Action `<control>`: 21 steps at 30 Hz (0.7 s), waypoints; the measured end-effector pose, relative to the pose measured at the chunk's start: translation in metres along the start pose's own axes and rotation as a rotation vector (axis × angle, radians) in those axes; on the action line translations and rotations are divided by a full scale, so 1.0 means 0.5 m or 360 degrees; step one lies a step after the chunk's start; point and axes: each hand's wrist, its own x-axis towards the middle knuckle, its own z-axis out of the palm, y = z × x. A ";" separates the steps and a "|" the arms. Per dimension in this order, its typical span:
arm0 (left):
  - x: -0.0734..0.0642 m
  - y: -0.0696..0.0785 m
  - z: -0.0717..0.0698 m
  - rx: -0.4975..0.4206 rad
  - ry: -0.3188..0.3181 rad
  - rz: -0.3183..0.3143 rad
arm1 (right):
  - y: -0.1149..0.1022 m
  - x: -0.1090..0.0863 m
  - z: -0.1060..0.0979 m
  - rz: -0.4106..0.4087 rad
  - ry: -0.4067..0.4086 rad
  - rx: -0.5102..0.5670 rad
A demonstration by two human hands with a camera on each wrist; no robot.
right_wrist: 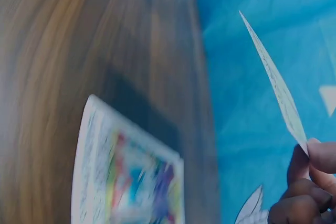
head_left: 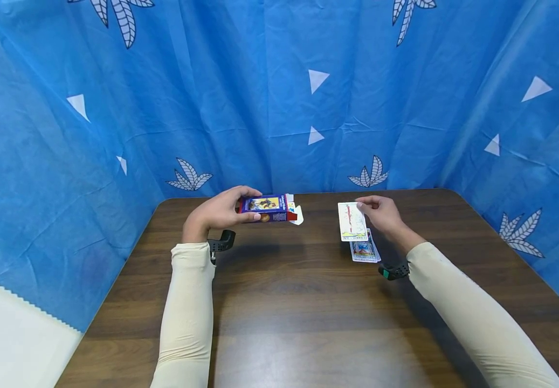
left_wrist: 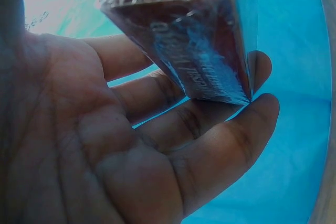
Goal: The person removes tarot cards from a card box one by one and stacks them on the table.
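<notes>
A dark blue and red card box (head_left: 266,209) is held in my left hand (head_left: 222,210), above the far part of the table, its flaps standing open on the right. In the left wrist view the fingers curl round the box (left_wrist: 194,51), which has a clear shiny wrap. My right hand (head_left: 381,211) pinches a pale card (head_left: 352,222) by its edge between thumb and fingers; it shows nearly edge-on in the right wrist view. Below that card lie picture cards (head_left: 364,250) on the table, partly covered by it in the head view.
The brown wooden table (head_left: 279,302) runs up to a blue curtain (head_left: 264,108) with white triangles and leaves, which hangs behind and at both sides. A white surface (head_left: 12,334) shows at the lower left.
</notes>
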 end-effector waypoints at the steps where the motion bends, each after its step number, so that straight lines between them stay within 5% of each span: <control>1: 0.000 -0.001 0.000 -0.0003 -0.0003 0.0002 | 0.010 0.002 -0.003 0.0029 -0.0022 -0.0021; 10: 0.001 0.000 0.000 0.0006 -0.0003 0.0001 | 0.082 0.010 -0.005 0.0137 -0.0141 -0.0199; 21: 0.004 0.001 0.000 0.0009 0.0004 0.0000 | 0.102 0.005 0.010 0.0133 -0.0163 -0.0377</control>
